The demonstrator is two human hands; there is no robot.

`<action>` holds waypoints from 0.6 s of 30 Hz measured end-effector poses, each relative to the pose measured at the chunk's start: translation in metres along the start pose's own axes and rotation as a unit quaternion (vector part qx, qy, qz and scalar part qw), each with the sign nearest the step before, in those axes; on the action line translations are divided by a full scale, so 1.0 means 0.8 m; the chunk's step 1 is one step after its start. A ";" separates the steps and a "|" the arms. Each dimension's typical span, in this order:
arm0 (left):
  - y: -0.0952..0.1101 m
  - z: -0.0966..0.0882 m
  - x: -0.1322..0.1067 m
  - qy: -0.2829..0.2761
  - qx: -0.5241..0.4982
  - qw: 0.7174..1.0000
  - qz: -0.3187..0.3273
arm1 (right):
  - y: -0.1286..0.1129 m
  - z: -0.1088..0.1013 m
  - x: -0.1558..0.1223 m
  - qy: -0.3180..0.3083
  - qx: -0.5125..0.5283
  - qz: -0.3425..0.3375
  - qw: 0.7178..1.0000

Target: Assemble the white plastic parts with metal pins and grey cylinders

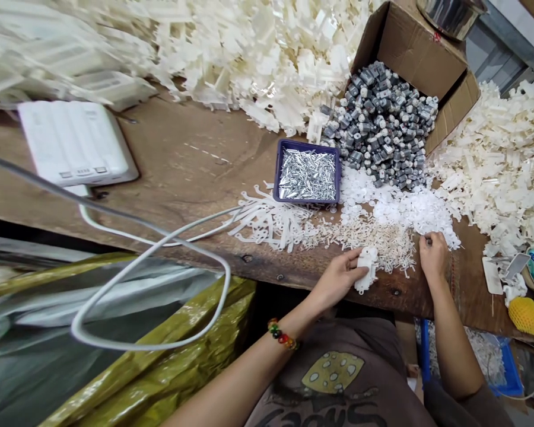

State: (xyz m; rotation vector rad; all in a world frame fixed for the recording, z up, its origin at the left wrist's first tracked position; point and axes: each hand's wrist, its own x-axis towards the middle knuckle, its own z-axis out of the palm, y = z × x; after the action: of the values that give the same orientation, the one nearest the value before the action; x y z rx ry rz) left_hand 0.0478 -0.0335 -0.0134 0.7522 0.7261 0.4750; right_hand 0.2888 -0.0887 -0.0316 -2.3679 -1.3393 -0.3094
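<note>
My left hand [337, 276] grips a flat white plastic housing [367, 268] between thumb and fingers, over the table's front edge. My right hand [433, 256] is closed in a pinch at the near edge of a heap of small white plastic discs [400, 207]; what its fingertips hold, if anything, is too small to make out. Between the hands spreads a pile of tiny cream-coloured plastic pieces [374, 237]. To their left lie long white plastic strips [271, 222] with looped ends. Behind these, a purple tray [276, 172] contains many small metal pins [309, 175].
A tipped cardboard box [420, 50] spills small grey motors [382, 124]. Heaps of cream plastic parts [267, 53] lie behind and at right. A white power bank [78, 142] with a looping cable [225, 284] sits left. A yellow textured ball [525, 315] rests at the right edge.
</note>
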 end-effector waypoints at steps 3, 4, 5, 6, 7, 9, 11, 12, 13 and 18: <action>0.000 0.002 0.005 0.001 0.020 1.000 0.014 | -0.003 -0.003 0.002 0.026 0.015 0.003 1.000; 0.000 0.002 0.007 -0.001 0.026 1.000 0.017 | -0.004 -0.004 0.003 0.026 0.003 -0.001 1.000; -0.001 0.002 0.008 -0.004 0.030 0.999 0.020 | -0.005 -0.005 0.004 0.023 -0.018 -0.004 1.000; -0.002 0.002 0.009 -0.008 0.033 0.999 0.020 | -0.006 -0.006 0.004 0.018 -0.042 -0.008 0.999; -0.003 0.002 0.010 -0.010 0.035 0.999 0.020 | -0.007 -0.007 0.004 0.011 -0.065 -0.010 0.998; -0.005 0.003 0.011 -0.016 0.036 0.999 0.016 | -0.010 -0.007 0.003 -0.001 -0.094 -0.015 0.995; -0.006 0.002 0.011 -0.016 0.036 0.999 0.013 | -0.012 -0.006 -0.001 -0.011 -0.100 -0.026 0.995; -0.006 0.002 0.010 -0.014 0.036 0.999 0.012 | -0.012 -0.006 -0.004 -0.013 -0.097 -0.032 0.995; -0.006 0.002 0.010 -0.012 0.036 0.999 0.012 | -0.012 -0.006 -0.007 -0.015 -0.091 -0.037 0.995; -0.006 0.004 0.009 -0.015 0.036 0.999 0.012 | -0.004 -0.002 -0.020 -0.035 -0.034 -0.045 0.998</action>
State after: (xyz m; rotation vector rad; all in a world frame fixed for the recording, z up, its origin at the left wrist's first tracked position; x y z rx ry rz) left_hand 0.0558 -0.0331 -0.0182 0.8351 0.7097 0.4593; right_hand 0.2780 -0.1005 -0.0354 -2.3985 -1.4927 -0.3046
